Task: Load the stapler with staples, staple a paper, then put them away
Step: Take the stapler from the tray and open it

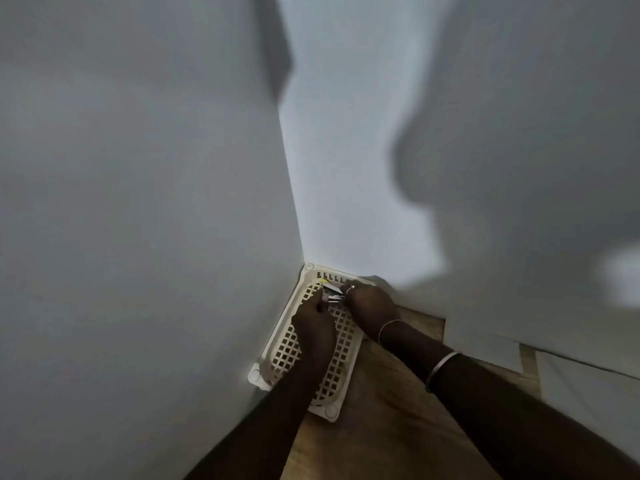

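A cream lattice basket (287, 351) sits in the corner where two white walls meet, on a wooden surface. Over its far end both hands meet around a small metallic stapler (333, 294). My left hand (313, 325) is closed near the stapler's lower end, and my right hand (372, 304), with a ring on one finger, grips it from the right. The stapler is blurred and mostly hidden by fingers, so I cannot tell whether it is open. No staples or paper are plainly visible.
White walls (138, 202) close in at left and behind the basket. The wooden surface (381, 410) extends toward me. White panels or sheets (571, 386) lie at the right edge. Bangles circle my right wrist.
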